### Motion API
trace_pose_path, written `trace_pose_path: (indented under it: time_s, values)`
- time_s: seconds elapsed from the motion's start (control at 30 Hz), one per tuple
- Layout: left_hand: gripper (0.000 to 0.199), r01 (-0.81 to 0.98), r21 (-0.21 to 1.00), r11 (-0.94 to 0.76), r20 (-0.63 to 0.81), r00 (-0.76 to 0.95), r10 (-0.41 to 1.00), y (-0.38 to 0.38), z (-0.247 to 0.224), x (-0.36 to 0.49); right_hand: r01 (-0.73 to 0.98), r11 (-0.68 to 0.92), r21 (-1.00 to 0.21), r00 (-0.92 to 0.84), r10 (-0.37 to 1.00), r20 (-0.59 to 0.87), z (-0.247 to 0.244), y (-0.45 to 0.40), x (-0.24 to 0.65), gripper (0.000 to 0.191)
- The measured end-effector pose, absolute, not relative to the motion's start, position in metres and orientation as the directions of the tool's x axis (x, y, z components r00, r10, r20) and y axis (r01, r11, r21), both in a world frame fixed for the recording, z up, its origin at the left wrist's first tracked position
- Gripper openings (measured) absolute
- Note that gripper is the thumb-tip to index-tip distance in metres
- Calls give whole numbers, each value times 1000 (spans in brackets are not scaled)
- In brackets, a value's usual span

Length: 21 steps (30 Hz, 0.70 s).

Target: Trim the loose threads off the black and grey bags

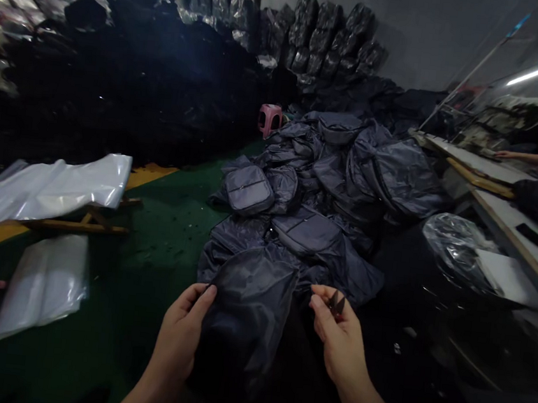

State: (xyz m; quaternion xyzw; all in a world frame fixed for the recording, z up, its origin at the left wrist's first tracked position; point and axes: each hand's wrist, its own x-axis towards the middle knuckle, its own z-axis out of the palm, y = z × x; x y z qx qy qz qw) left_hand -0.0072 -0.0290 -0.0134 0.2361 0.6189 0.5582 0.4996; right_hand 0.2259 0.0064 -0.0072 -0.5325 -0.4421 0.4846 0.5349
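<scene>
while the left hand (182, 328) pinches the top edge of a soft dark grey nylon bag (244, 317), the right hand (338, 342) stays apart from it, thumb and fingers closed on small dark thread snips (336, 303) held just beside the bag's edge. the bag hangs in front of the person, over the dark floor, its lower end lost in shadow. it looks light and floppy, thin slippery fabric likely to sag and slide, so a seam or the top edge seems the better hold than a loose panel. the snips look light and small; the blades are hard to make out. just past the hands lies a large heap of dark grey nylon bags (330, 169), some with front pockets. to the left are clear plastic bags (49, 191) on green painted floor (159, 241). further back stand a small pink plastic stool (268, 119) and stacked black-wrapped bales (329, 38). on the right, a co-worker's forearm (518, 155) lies along a long white work table (512, 217).
</scene>
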Motion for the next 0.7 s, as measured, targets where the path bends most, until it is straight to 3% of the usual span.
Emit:
trace_pose_path:
  time_s: [0.13, 0.3, 0.43, 0.7]
  values:
    - [26, -388, 884, 261, -405, -354, 843, -29, -7, 3, -3, -4, -1000, 22, 1000, -4, -3, 8, 218, 32]
    - [24, -451, 855, 257, -431, -339, 836, -30, -1, 12, 51, 95, -994, 19, 995, 96, 1, 28, 212, 32]
    - [24, -493, 830, 260, -459, -341, 821, -31, 2, 13, -57, 10, -998, 64, 998, 7, -3, 42, 212, 24]
    - [24, -558, 786, 265, -513, -351, 783, -26, 5, 13, -302, -183, -936, 76, 974, -215, -4, 45, 220, 28]
